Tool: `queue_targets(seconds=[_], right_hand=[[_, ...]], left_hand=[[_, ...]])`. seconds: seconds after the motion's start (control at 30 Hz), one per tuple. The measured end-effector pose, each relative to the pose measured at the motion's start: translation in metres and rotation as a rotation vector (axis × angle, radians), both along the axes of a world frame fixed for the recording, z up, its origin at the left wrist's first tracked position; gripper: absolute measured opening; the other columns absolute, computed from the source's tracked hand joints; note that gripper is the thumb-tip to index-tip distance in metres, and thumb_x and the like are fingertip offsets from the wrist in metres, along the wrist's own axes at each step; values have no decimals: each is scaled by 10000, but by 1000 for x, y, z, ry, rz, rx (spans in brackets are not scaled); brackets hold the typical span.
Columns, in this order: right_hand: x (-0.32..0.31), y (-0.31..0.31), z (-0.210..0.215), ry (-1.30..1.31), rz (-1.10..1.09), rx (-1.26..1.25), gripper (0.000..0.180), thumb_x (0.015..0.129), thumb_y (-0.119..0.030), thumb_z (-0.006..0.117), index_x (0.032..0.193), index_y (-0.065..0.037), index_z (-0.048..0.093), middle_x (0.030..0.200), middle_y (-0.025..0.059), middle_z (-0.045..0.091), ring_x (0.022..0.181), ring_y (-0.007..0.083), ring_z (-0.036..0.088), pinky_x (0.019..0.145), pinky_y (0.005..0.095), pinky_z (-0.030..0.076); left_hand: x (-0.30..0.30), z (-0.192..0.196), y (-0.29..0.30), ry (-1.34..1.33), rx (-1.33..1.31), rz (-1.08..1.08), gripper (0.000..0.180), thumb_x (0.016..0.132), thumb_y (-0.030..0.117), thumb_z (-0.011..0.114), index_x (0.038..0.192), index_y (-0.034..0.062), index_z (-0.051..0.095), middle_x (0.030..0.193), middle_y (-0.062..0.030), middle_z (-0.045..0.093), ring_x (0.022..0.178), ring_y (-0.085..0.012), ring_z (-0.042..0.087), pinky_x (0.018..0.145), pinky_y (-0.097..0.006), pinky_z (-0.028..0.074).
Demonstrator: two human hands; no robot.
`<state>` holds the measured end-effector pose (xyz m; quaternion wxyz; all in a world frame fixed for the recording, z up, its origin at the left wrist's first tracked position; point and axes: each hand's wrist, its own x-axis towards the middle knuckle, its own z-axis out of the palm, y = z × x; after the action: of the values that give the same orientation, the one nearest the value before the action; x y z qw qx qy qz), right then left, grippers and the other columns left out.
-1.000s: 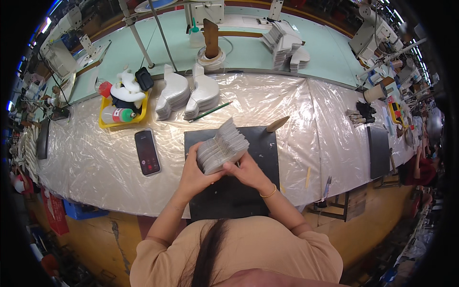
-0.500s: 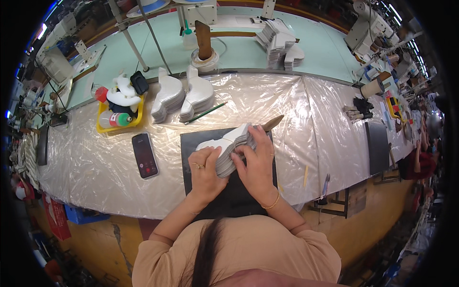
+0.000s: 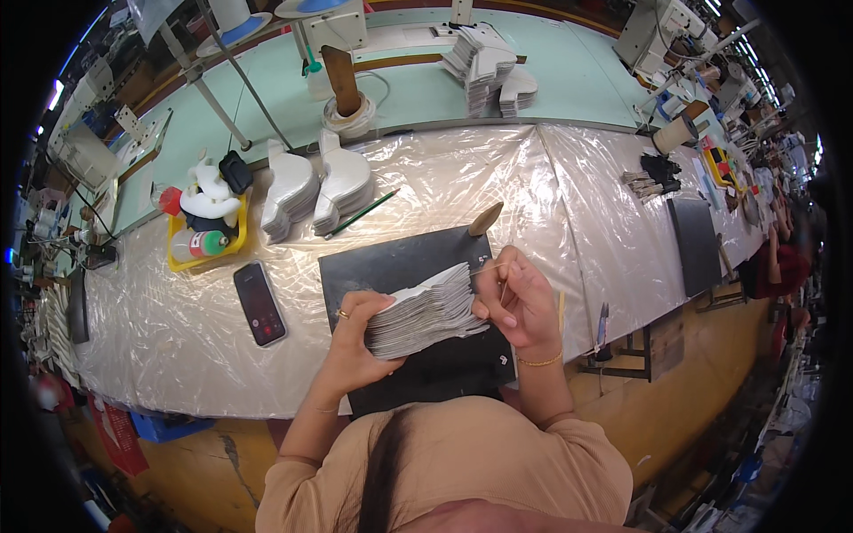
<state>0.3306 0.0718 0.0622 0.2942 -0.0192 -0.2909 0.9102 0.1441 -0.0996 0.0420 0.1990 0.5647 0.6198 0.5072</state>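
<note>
Half a second ago the right hand [image 3: 520,302] lay over the stack of white cut pieces [image 3: 425,313]; it now sits at the stack's right end, fingers curled, pinching a thin stick [image 3: 503,289]. Opposite it, the left hand [image 3: 360,342] grips the stack's left end, fingers wrapped under and thumb on top, holding it just above a black cutting mat [image 3: 391,266] on the plastic-covered tabletop [image 3: 160,355]. Left of the hands lies a smartphone [image 3: 259,303]. Beyond them rest a green pencil [image 3: 360,214], two white stacked piles [image 3: 315,188] and a yellow tray [image 3: 206,240].
</note>
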Motion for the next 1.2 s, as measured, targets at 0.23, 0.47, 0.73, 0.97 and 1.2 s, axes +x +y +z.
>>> queue_targets(seconds=[0.23, 0.47, 0.73, 0.97, 1.2], right_hand=[[-3, -7, 18, 29, -26, 67, 102, 1030, -151, 379, 1016, -50, 376, 1463, 304, 301, 431, 81, 481, 390, 199, 465], [-9, -10, 18, -113, -72, 569, 76, 1012, -94, 397, 1001, -30, 359, 1470, 319, 269, 406, 107, 514, 349, 232, 473], [-14, -26, -8, -66, -245, 30, 95, 1035, -129, 356, 984, -52, 379, 1483, 237, 313, 389, 82, 451, 346, 215, 440], [-11, -25, -30, -216, -300, 106, 84, 1012, -131, 454, 973, -57, 439, 981, 144, 624, 440, 40, 392, 414, 179, 382], [-29, -5, -29, -888, -342, 1116, 108, 897, -88, 633, 903, 8, 584, 856, 93, 579, 570, 155, 518, 524, 244, 413]], left_hand=[[2, 9, 4, -27, 51, -70, 724, 523, 29, 831, 1184, 91, 544, 1112, -124, 536, 1028, -303, 536, 876, -375, 452], [-16, 14, 4, 410, 38, -153, 750, 495, 63, 835, 1190, 93, 555, 1138, -124, 542, 1047, -313, 531, 905, -409, 439], [0, -29, 13, -588, 212, 376, 754, 565, 102, 884, 1215, 52, 505, 1176, -105, 538, 1108, -288, 535, 979, -372, 427], [-39, -48, -7, -1708, 147, 329, 691, 762, 215, 739, 1348, 42, 418, 1270, -150, 547, 1203, -320, 521, 1045, -510, 414], [-38, -63, -29, -1818, 212, 290, 715, 766, 260, 742, 1361, 51, 403, 1296, -149, 530, 1210, -337, 511, 1058, -524, 390]])
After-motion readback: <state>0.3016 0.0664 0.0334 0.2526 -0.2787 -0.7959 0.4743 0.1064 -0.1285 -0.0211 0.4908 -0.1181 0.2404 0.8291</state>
